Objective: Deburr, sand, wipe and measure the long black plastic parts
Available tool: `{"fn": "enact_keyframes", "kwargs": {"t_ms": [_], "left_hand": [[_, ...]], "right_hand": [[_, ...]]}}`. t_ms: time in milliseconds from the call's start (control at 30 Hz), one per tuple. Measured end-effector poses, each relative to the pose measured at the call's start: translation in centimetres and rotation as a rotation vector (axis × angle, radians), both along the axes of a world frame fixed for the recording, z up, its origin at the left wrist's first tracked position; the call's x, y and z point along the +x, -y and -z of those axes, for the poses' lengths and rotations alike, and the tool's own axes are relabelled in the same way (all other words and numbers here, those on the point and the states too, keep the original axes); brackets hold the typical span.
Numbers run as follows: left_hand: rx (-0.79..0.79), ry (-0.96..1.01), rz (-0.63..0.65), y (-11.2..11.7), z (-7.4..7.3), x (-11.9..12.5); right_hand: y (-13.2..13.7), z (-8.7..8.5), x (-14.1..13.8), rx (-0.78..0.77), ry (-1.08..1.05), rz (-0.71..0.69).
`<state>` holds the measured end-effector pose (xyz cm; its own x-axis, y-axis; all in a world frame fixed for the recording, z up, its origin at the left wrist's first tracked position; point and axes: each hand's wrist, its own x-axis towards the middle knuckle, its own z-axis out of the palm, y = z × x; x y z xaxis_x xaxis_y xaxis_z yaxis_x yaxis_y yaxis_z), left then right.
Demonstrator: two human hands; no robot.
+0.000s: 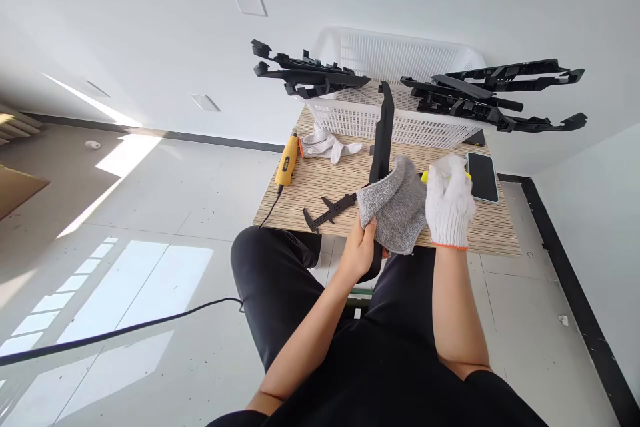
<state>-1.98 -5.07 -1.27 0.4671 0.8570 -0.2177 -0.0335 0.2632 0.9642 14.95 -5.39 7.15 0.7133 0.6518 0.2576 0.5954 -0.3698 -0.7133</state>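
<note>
My bare left hand (361, 247) is closed round the lower part of a long black plastic trim piece (383, 133), which stands up lengthwise in front of me. A grey cloth (397, 207) drapes over the middle of the piece, its left corner by my left thumb. My right hand (450, 200), in a white knit glove, is over the right side of the table with its fingers curled on a yellow object. Only the yellow ends show on both sides of the glove, so its kind is hidden. Left of the cloth lies a black caliper (333, 210).
A white plastic basket (360, 121) at the back of the wooden table (280, 213) holds several black trim pieces (480, 97) sticking out both sides. A yellow corded power tool (287, 161), a white glove (327, 145) and a phone (483, 177) lie on the table.
</note>
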Motion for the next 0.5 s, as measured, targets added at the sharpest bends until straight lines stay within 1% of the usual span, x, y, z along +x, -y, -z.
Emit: {"fn": "enact_keyframes", "kwargs": {"t_ms": [33, 67, 100, 167, 200, 233, 300, 333, 400, 500], "left_hand": [[0.000, -0.005, 0.003, 0.0, 0.1, 0.0], [0.017, -0.022, -0.005, -0.1, 0.2, 0.0], [0.052, -0.048, -0.026, -0.1, 0.3, -0.1], [0.154, -0.108, -0.086, -0.2, 0.4, -0.1], [0.200, -0.129, -0.108, -0.3, 0.4, -0.2], [0.229, -0.142, -0.114, -0.4, 0.5, -0.2], [0.243, -0.144, -0.075, -0.5, 0.5, -0.3], [0.243, -0.144, -0.050, -0.5, 0.5, -0.4], [0.254, -0.144, -0.029, -0.6, 0.4, -0.5], [0.264, -0.131, -0.045, -0.6, 0.2, -0.4]], "right_hand": [[0.2, 0.2, -0.2, 0.028, 0.010, 0.046], [0.5, 0.4, -0.7, 0.024, -0.001, -0.007], [0.8, 0.7, -1.4, 0.010, -0.039, -0.108], [1.2, 1.4, -3.0, -0.087, -0.106, -0.325], [1.1, 1.8, -3.8, -0.147, -0.111, -0.385], [0.9, 2.2, -4.6, -0.195, -0.110, -0.414], [-0.1, 2.9, -5.7, -0.237, -0.121, -0.395], [-0.7, 3.3, -6.0, -0.234, -0.149, -0.372], [-1.8, 3.9, -6.5, -0.203, -0.230, -0.339], [-3.0, 4.4, -6.8, -0.125, -0.309, -0.326]]}}
